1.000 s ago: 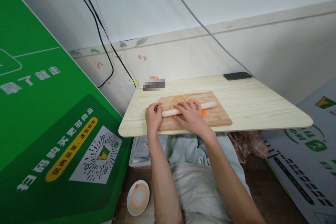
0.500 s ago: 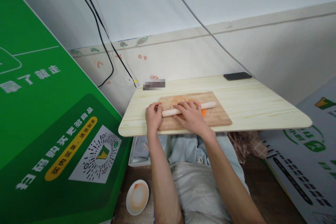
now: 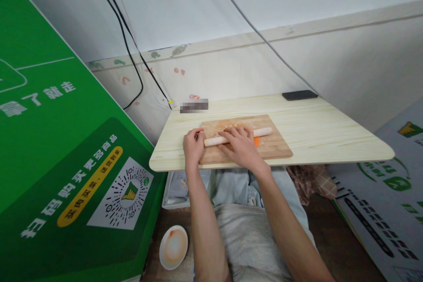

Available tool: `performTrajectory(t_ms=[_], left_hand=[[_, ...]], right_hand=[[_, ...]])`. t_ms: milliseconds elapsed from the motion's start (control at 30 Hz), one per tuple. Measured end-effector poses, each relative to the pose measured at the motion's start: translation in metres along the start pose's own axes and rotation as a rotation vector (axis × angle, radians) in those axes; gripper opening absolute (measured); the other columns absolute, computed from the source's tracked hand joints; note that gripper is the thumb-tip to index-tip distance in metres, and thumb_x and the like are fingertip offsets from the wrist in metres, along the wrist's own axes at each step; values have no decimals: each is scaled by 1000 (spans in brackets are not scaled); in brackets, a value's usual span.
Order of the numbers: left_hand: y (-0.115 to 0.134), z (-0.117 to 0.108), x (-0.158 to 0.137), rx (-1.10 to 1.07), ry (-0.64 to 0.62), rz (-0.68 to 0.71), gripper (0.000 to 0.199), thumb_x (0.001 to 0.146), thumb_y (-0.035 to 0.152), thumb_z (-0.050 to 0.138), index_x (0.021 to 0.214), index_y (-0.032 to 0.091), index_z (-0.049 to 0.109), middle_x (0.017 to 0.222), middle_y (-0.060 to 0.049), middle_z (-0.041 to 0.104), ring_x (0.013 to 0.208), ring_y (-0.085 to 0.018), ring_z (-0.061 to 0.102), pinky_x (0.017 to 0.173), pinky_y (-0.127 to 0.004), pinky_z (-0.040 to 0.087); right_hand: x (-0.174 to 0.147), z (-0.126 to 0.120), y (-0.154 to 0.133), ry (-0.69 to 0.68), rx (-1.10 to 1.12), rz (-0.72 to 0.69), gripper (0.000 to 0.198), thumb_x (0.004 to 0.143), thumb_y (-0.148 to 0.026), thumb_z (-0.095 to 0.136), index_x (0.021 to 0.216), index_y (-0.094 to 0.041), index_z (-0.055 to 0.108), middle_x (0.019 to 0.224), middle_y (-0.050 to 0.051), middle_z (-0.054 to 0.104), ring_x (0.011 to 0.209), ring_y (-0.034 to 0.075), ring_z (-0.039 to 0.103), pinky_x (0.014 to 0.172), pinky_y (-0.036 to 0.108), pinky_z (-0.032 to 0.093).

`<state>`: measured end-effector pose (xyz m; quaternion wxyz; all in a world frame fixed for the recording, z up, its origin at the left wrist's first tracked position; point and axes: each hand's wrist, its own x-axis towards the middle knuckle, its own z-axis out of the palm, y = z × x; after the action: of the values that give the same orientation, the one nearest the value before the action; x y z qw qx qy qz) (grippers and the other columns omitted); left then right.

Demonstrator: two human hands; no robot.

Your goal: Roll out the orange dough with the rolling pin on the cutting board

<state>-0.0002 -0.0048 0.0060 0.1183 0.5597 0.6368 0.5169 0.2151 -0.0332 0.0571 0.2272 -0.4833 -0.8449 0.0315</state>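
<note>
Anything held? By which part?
Right hand lies spread over the rolling pin, around mid-length, no closed grip visible. Left hand is by the pin's left end; hold unclear.

Smooth wooden rolling pin (image 3: 214, 141), matt wooden board (image 3: 277, 147), smooth wood-grained tabletop (image 3: 325, 134)

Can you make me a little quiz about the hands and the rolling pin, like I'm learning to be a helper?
1. True or false: the rolling pin is over the wooden cutting board.
2. Which hand lies across the middle of the pin: A, left; B, right?
3. Fill in the colour: the bright patch peeking out beside the pin is ____.

Key: 1, true; 2, B, the right hand; 3, orange.
</note>
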Motion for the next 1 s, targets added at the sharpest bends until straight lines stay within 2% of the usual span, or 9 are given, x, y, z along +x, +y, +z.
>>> performTrajectory(t_ms=[433, 1000], left_hand=[[1, 0, -1, -6, 8, 13, 24, 102, 29, 58, 105, 22, 81, 115, -11, 85, 109, -28, 78, 108, -46, 60], [2, -1, -1, 2, 2, 11, 24, 102, 30, 58, 104, 23, 80, 113, -10, 85, 110, -28, 78, 107, -44, 61]], right_hand=[[-4, -1, 2, -32, 17, -15, 48, 112, -44, 66, 156, -26, 68, 154, 12, 73, 142, 36, 59, 127, 56, 30], [-4, 1, 5, 2, 22, -38, 45, 112, -44, 60, 153, -28, 70, 149, 12, 74, 138, 36, 59, 125, 56, 30]])
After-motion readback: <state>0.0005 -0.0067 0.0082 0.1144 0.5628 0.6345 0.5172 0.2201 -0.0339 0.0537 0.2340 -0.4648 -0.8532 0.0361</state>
